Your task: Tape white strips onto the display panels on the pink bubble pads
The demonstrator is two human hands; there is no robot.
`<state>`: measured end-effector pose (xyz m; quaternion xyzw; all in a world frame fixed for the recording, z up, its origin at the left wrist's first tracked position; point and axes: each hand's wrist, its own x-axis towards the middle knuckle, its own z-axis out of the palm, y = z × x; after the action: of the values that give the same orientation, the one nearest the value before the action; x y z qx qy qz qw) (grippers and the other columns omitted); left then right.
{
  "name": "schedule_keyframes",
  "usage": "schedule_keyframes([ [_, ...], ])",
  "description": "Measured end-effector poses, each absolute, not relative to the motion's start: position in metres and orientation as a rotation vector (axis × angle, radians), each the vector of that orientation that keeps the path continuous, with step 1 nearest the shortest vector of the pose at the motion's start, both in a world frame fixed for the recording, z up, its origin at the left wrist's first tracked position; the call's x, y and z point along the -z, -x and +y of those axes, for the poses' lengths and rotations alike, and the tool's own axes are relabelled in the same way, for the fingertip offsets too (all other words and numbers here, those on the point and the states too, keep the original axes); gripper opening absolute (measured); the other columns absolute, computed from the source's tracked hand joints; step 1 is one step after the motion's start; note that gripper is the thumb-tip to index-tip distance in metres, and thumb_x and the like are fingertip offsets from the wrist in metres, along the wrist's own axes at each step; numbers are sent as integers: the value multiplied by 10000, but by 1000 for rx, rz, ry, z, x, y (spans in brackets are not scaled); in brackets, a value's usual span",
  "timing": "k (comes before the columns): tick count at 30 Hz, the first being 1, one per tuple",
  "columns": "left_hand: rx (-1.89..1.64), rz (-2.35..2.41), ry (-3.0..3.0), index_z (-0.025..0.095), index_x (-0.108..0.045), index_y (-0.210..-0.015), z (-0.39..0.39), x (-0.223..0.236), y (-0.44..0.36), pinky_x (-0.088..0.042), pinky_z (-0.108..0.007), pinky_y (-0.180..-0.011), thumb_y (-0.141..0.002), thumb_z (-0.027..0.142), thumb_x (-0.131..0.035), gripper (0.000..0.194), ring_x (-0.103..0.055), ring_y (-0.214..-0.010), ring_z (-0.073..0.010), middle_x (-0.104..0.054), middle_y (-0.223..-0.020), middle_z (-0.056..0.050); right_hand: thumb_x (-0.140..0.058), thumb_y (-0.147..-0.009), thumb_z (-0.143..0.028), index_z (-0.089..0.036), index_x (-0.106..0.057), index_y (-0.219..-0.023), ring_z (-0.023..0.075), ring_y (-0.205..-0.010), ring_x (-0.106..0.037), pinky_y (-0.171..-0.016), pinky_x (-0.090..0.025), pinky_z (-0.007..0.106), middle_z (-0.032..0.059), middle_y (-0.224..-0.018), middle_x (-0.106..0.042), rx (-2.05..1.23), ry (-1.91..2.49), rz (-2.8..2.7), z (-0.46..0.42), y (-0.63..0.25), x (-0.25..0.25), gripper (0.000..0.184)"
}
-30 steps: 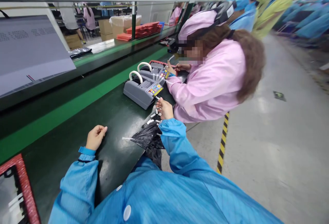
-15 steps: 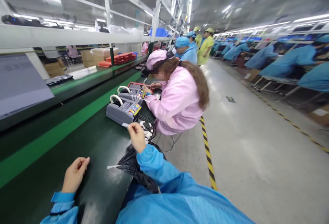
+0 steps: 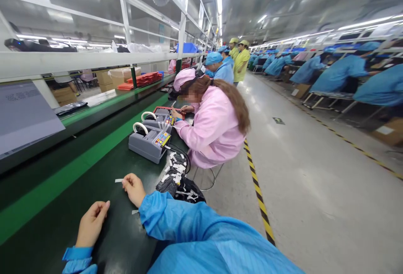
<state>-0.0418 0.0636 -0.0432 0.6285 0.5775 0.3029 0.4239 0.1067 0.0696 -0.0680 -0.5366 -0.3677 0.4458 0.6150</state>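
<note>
My right hand [image 3: 133,189] pinches a short strip of white tape [image 3: 119,180] between thumb and fingertips, held over the dark green bench [image 3: 118,234]. The strip sticks out to the left. To its lower left, my left hand [image 3: 92,222] is closed, thumb against the curled fingers; whatever may be in them is hidden. Another white strip [image 3: 135,212] shows beside my right sleeve. Beyond my right hand stands a grey tape dispenser [image 3: 147,143] with a white roll and coloured buttons. Black plastic [image 3: 170,185] dotted with white tape scraps lies at the bench edge.
A co-worker in pink [image 3: 212,127] sits at the bench by a second dispenser [image 3: 162,118]. Black cables [image 3: 185,152] run near the scraps. Red pieces [image 3: 145,79] are stacked past the white rail [image 3: 94,61]. A grey panel [image 3: 28,114] stands at the left.
My right hand has moved left and toward me from beside the dispenser, carrying the tape strip. My left hand stays nearly in place. The view has shifted slightly.
</note>
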Motion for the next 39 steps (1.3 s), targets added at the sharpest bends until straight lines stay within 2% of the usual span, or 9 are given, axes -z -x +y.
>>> schedule_keyframes([
  [5,-756,1446,-1583,197,-532,-522,64,44,41,-358,-274,-499,-288,927,-489,768,-420,-453,-129,-442,-432,38,-606,-759,-304,-203,-479,-666,63,-478,-389,-517,-337,210,-79,-524,-447,-1008,1219,-841,73,-107,74,187],
  [11,-797,1423,-1571,198,-512,-522,64,46,41,-342,-268,-491,-308,915,-504,748,-392,-446,-118,-415,-430,48,-543,-766,-121,-193,-466,-642,58,-476,-384,-531,-330,206,-83,-520,-441,-1031,1262,-813,70,-106,65,162],
  [15,-783,1420,-1576,199,-503,-518,62,43,41,-330,-267,-485,-277,926,-489,765,-384,-444,-116,-413,-428,50,-528,-763,-87,-189,-460,-633,54,-464,-375,-518,-329,199,-86,-510,-427,-1054,1266,-786,68,-106,59,178],
  [21,-852,1380,-1606,190,-523,-576,64,56,46,-321,-252,-473,-409,896,-510,725,-384,-455,-110,-428,-470,50,-616,-745,-194,-188,-470,-627,53,-467,-373,-499,-333,193,-85,-511,-439,-1046,1233,-800,68,-107,62,188],
  [25,-824,1350,-1642,188,-529,-565,63,57,48,-340,-252,-474,-396,890,-531,722,-401,-454,-114,-443,-470,44,-606,-746,-153,-189,-467,-619,54,-462,-367,-498,-322,192,-88,-491,-420,-1038,1279,-806,67,-108,61,191],
  [28,-898,1348,-1655,190,-524,-577,62,55,48,-356,-249,-492,-463,872,-528,692,-412,-468,-114,-442,-484,48,-610,-746,-174,-193,-467,-625,57,-454,-366,-489,-318,192,-93,-474,-407,-1032,1301,-808,67,-108,61,189],
  [34,-817,1346,-1659,194,-532,-576,67,57,47,-366,-256,-495,-399,885,-525,714,-416,-459,-117,-438,-466,48,-643,-711,-258,-195,-470,-609,61,-467,-396,-506,-338,202,-85,-490,-425,-1020,1233,-822,70,-110,65,210],
  [39,-867,1312,-1646,197,-502,-546,66,57,43,-335,-246,-479,-453,856,-515,666,-383,-446,-102,-423,-440,52,-644,-664,-401,-197,-480,-641,70,-470,-390,-479,-306,211,-73,-504,-440,-1019,1203,-850,70,-112,73,262],
])
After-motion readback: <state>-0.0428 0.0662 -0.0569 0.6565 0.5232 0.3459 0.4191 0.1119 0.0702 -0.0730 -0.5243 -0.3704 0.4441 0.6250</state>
